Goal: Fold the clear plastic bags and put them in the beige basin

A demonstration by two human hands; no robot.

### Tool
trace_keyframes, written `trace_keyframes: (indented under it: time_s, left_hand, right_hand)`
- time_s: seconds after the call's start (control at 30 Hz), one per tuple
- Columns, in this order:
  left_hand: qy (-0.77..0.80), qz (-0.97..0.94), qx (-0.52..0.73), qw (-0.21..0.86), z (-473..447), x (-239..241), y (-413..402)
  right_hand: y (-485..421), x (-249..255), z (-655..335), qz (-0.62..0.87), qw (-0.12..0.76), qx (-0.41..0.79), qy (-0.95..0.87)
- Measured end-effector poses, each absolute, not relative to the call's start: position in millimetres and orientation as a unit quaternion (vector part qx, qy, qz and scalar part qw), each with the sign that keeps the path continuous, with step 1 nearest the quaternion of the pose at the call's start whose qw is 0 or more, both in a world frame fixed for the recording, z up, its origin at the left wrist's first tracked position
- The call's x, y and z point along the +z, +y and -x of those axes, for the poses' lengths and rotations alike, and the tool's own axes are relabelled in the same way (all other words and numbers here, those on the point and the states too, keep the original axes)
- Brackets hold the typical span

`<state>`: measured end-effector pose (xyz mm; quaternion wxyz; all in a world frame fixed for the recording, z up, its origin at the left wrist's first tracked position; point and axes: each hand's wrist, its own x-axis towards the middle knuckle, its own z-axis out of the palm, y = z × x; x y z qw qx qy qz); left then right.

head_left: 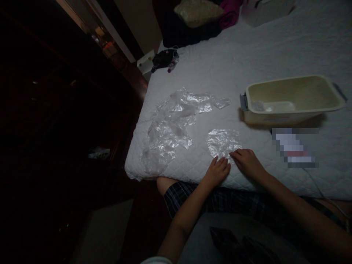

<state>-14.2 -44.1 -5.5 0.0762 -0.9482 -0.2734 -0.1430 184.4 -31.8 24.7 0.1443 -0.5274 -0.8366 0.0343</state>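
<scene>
A clear plastic bag lies spread flat on the white quilted bed cover, near the bed's front edge. My left hand rests at the bag's near edge, fingers stretched out and lying flat on it. At the bag's near right corner, my right hand has its thumb and fingertips drawn together on the plastic, in what looks like a pinch. To the left is a loose heap of crumpled clear plastic bags, apart from both hands.
A cream plastic tub with grey handles stands right of the bag, some clear plastic inside. A pixelated item with a cable lies before it. Farther back are a small bottle, a black bag, a pillow and a box.
</scene>
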Motion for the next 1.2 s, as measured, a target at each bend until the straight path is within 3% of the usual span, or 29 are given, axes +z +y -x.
trace_keyframes:
  time_s: [0.17, 0.6, 0.87, 1.2]
  left_hand:
    - [-0.281, 0.947, -0.134, 0.076, 11.8, -4.4, -45.7]
    - [-0.291, 0.938, -0.168, 0.092, 13.2, -4.0, -50.1]
    - [-0.272, 0.946, -0.176, 0.033, -21.0, 3.8, -53.1]
    - [-0.276, 0.949, -0.143, 0.056, -28.6, 0.0, -54.5]
  right_hand:
    - [-30.5, 22.2, -182.9, 0.530, 0.140, 0.028, -0.836]
    - [-26.5, 31.3, -227.4, 0.547, 0.233, 0.099, -0.798]
    - [-30.1, 27.3, -255.2, 0.501, 0.232, 0.137, -0.823]
    - [-23.8, 20.3, -257.4, 0.454, 0.215, 0.158, -0.850]
